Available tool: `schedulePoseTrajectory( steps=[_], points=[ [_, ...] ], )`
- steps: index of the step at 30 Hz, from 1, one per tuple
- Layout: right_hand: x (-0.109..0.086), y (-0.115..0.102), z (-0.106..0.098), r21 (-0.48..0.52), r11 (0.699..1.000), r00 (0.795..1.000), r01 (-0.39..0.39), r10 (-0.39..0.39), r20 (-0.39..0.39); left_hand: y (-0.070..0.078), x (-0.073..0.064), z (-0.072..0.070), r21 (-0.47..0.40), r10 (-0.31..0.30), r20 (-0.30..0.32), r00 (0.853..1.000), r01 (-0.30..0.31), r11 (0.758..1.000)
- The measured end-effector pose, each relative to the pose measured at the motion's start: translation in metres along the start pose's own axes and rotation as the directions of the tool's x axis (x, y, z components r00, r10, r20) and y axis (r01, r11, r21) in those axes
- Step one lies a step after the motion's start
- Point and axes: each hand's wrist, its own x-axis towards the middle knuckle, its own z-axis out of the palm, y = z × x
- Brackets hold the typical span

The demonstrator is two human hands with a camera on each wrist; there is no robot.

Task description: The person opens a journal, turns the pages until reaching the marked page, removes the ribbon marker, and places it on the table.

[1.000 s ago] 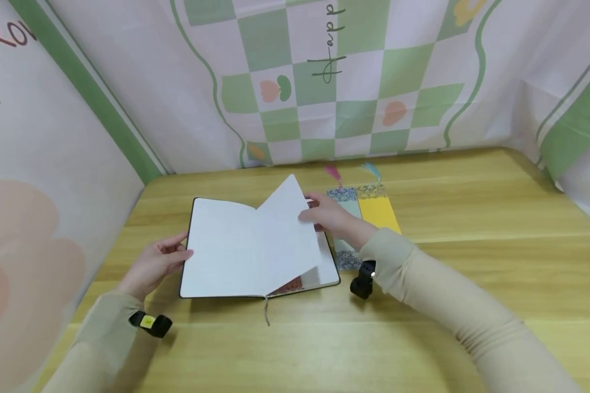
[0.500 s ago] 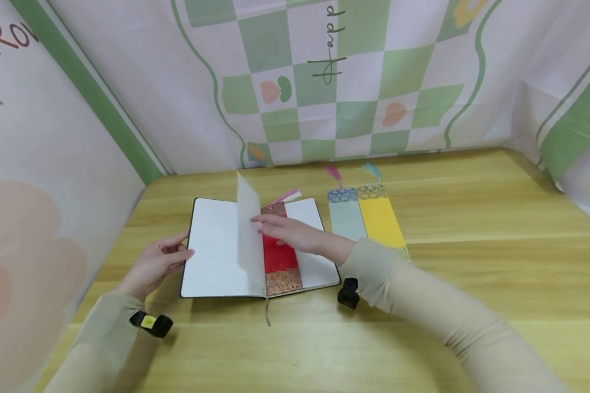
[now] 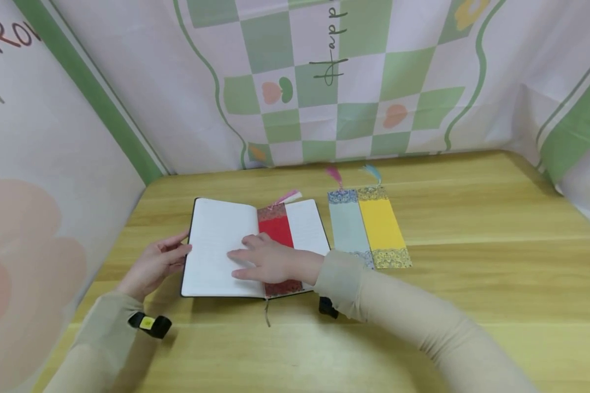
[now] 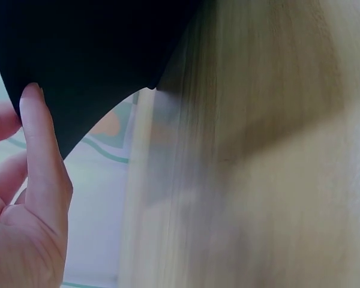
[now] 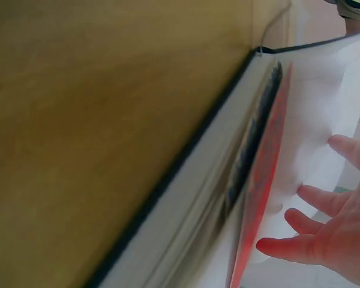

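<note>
An open notebook (image 3: pixel 221 234) with a dark cover lies on the table, blank pages up. Along its right page by the fold sits a red bookmark (image 3: pixel 277 225) with lace-patterned ends and a pink tassel (image 3: pixel 287 196). My left hand (image 3: pixel 154 265) pinches the notebook's left edge between thumb and fingers; in the left wrist view the dark cover (image 4: pixel 90 54) is raised off the table there. Over the fold, my right hand (image 3: pixel 270 262) spreads its fingers onto the left page and covers part of the red bookmark. In the right wrist view its fingertips (image 5: pixel 339 143) touch the white page.
Right of the notebook lie a pale grey-blue bookmark (image 3: pixel 348 224) with a pink tassel and a yellow bookmark (image 3: pixel 384 224) with a blue tassel. A ribbon marker (image 3: pixel 267 314) hangs from the notebook's lower edge. A patterned cloth (image 3: pixel 319 123) stands behind the wooden table (image 3: pixel 477 229).
My right hand has moved left, turning a loose page over from right to left until it lies flat. The red bookmark beneath it is now uncovered. My left hand stays put.
</note>
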Motion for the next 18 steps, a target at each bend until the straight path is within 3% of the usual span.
schedulePoseTrajectory(
  steps=[3, 7, 9, 11, 13, 15, 18],
  points=[
    [0.001, -0.002, 0.001, -0.047, 0.999, 1.0, -0.008, 0.008, 0.002, 0.0, 0.0, -0.001, 0.004, 0.004, 0.003, 1.0, -0.004, 1.0],
    [0.002, -0.002, 0.002, -0.064, 0.998, 1.0, -0.024, 0.024, -0.004, 0.0, 0.0, -0.002, 0.077, 0.022, -0.01, 1.0, -0.021, 0.997],
    [0.002, 0.0, 0.001, -0.035, 0.998, 0.998, -0.048, 0.046, -0.048, -0.001, 0.0, -0.001, 0.101, 0.021, -0.024, 0.999, -0.019, 0.995],
    [0.002, 0.004, -0.002, 0.021, 0.996, 0.986, -0.082, 0.084, -0.143, 0.0, 0.0, 0.0, 0.108, 0.019, -0.03, 0.999, -0.016, 0.994],
    [0.0, 0.011, -0.009, 0.118, 0.985, 0.956, -0.128, 0.154, -0.251, 0.001, 0.0, 0.001, 0.106, 0.021, -0.035, 0.999, -0.017, 0.994],
    [-0.002, 0.021, -0.016, 0.229, 0.957, 0.912, -0.176, 0.246, -0.327, 0.002, 0.0, 0.002, 0.098, 0.022, -0.036, 0.999, -0.018, 0.995],
    [-0.007, 0.038, -0.027, 0.381, 0.888, 0.857, -0.259, 0.393, -0.334, 0.005, 0.0, 0.003, 0.088, 0.021, -0.031, 0.999, -0.018, 0.996]
  ],
)
